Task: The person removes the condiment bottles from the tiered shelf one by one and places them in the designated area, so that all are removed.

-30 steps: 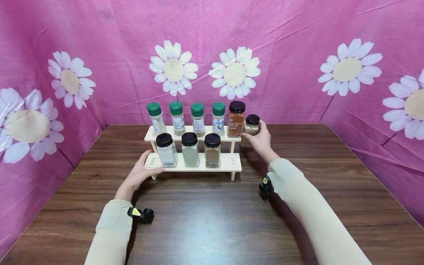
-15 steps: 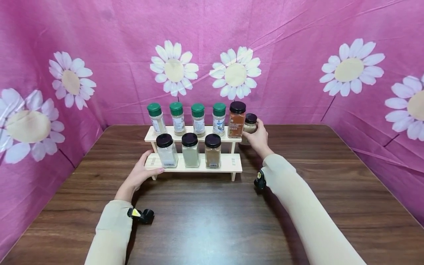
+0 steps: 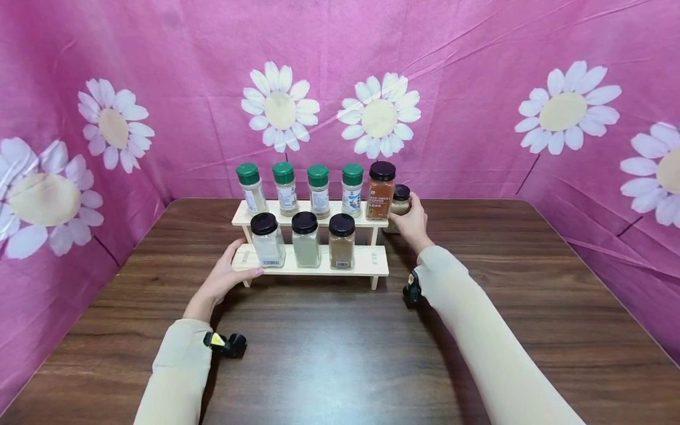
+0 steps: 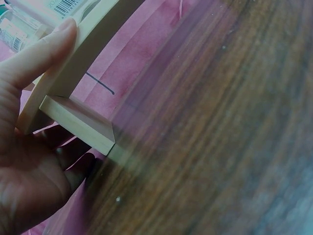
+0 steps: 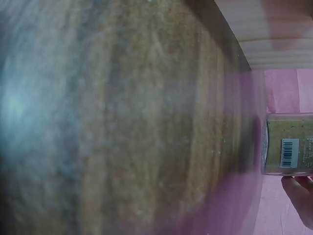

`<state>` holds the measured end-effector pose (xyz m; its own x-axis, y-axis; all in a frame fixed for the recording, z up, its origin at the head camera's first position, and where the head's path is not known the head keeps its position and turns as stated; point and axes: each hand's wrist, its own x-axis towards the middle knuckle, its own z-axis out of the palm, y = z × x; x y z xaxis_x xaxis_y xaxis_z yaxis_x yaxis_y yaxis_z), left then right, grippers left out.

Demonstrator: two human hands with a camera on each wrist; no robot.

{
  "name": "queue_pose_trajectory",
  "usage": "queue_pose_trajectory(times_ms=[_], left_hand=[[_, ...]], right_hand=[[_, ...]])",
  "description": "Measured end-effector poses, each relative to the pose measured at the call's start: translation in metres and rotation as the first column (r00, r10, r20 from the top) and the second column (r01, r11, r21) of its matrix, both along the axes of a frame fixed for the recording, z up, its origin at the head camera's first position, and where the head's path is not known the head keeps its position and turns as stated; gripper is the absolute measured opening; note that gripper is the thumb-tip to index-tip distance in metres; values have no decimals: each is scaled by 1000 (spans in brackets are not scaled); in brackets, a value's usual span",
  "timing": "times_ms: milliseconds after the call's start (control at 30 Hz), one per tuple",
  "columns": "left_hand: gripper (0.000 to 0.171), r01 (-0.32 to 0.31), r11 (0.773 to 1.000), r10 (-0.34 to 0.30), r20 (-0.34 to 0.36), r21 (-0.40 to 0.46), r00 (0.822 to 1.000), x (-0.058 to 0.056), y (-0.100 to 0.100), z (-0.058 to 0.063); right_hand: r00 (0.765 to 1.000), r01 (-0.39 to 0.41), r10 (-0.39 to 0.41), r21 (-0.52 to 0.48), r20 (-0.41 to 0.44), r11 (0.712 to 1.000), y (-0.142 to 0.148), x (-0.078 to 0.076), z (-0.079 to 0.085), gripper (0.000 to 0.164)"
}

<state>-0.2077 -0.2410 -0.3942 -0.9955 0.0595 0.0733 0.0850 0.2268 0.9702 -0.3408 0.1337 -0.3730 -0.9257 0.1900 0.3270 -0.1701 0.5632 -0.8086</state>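
A two-tier wooden spice rack [image 3: 366, 268] stands mid-table. My left hand [image 3: 225, 277] grips the left end of its lower shelf, thumb along the front edge and fingers behind, as the wooden shelf end [image 4: 73, 58] in the left wrist view shows. Off the rack's right end, my right hand [image 3: 412, 224] holds a black-lidded spice jar [image 3: 399, 203], partly hidden behind the red sweet pepper jar [image 3: 380, 195]. The held jar's barcode label [image 5: 289, 152] faces the right wrist camera, with fingertips against its side.
Several green-capped shakers [image 3: 318, 192] line the upper shelf beside the red jar. On the lower shelf stand a white-filled jar [image 3: 268, 248], a pale green one [image 3: 305, 248] and a brown one [image 3: 341, 248]. A pink flowered cloth [image 3: 457, 118] hangs behind the wood-grain table [image 3: 329, 354].
My right hand has shifted slightly left with the spice jar, bringing it further behind the red sweet pepper jar. The left hand keeps its grip on the rack.
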Motion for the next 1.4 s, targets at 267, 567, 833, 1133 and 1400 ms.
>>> queue_pose_trajectory(times_ms=[267,567,833,1133,1400], left_hand=[[82,-5,1000,5,13,5,1000,0,0,0],[81,-3,1000,3,13,5,1000,0,0,-1],[79,-2,1000,2,6,12,1000,-3,-1,-3],[82,-7,1000,7,5,-17,1000,-2,-2,-3],[85,-9,1000,9,6,-27,1000,-1,-2,-2]], right_hand=[[1000,-16,16,16,-2,1000,0,0,-4,61],[999,-34,34,4,19,999,0,0,-4,61],[998,-49,48,15,44,999,0,-1,-1,62],[996,-54,53,18,68,998,0,3,7,70],[997,-64,64,2,38,998,3,8,22,75]])
